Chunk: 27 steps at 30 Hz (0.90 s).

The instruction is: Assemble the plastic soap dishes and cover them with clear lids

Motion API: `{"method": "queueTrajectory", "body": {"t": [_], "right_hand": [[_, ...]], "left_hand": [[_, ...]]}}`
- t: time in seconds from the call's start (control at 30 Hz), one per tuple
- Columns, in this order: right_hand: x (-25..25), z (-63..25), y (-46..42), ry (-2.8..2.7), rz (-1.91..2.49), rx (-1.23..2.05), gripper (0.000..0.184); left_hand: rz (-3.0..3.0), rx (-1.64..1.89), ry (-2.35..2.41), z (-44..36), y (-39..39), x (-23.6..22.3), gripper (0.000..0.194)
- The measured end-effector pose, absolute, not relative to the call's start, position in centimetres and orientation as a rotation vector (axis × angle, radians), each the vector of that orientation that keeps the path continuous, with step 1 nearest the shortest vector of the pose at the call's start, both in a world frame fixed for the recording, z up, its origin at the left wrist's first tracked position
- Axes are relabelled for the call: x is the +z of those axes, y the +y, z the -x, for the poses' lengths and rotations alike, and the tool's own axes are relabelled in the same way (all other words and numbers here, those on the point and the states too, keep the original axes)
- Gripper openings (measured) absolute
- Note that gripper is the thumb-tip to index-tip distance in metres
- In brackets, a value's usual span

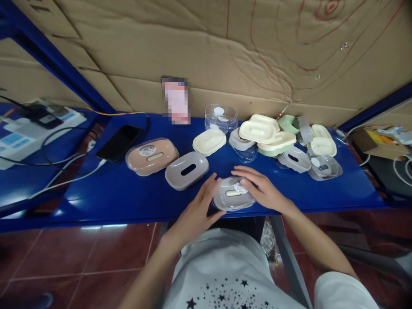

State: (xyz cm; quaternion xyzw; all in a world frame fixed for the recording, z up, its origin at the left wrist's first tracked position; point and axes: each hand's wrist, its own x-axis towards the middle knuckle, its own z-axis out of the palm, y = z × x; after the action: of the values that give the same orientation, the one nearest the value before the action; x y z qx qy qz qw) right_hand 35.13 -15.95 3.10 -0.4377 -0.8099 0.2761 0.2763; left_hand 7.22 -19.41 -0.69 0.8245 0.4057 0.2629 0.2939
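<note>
A grey soap dish (pixel 228 201) with a clear lid and a round white sticker lies on the table close to its front edge, a pale oblong piece showing in its middle. My left hand (pixel 203 202) curves round its left end, fingers at the far corner and thumb at the near one. From the right, my right hand (pixel 262 189) grips the same dish, its thumb by the sticker and its fingers over the far side. Left of my hands rests a grey dish part (pixel 174 175) with an oblong slot. Beyond it is a pinkish-brown lidded soap dish (pixel 161 165).
Cream trays (pixel 209 142), clear lids (pixel 222 116), a green part (pixel 288 123) and grey parts (pixel 298 156) crowd the back. A phone (pixel 119 142) and power strip (pixel 41 133) with cables lie left; another phone (pixel 176 101) leans on cardboard. A cardboard box (pixel 373 143) stands right.
</note>
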Motion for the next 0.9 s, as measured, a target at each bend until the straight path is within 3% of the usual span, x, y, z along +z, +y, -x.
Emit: {"method": "queueTrajectory", "body": {"t": [0.5, 0.8, 0.9], "right_hand": [[2.6, -31.6, -18.6, -2.289, 1.41, 0.357, 0.045], [2.5, -32.5, -16.5, -2.14, 1.172, 0.668, 0.052], [3.1, -32.7, -14.1, -2.259, 1.114, 0.606, 0.05]], "left_hand": [[-2.118, 0.659, 1.047, -6.9, -19.1, -1.1, 0.092], [-2.128, 0.763, 1.182, -5.1, -20.2, -0.9, 0.076], [-2.121, 0.788, 1.302, -3.3, -21.2, -1.0, 0.073]]}}
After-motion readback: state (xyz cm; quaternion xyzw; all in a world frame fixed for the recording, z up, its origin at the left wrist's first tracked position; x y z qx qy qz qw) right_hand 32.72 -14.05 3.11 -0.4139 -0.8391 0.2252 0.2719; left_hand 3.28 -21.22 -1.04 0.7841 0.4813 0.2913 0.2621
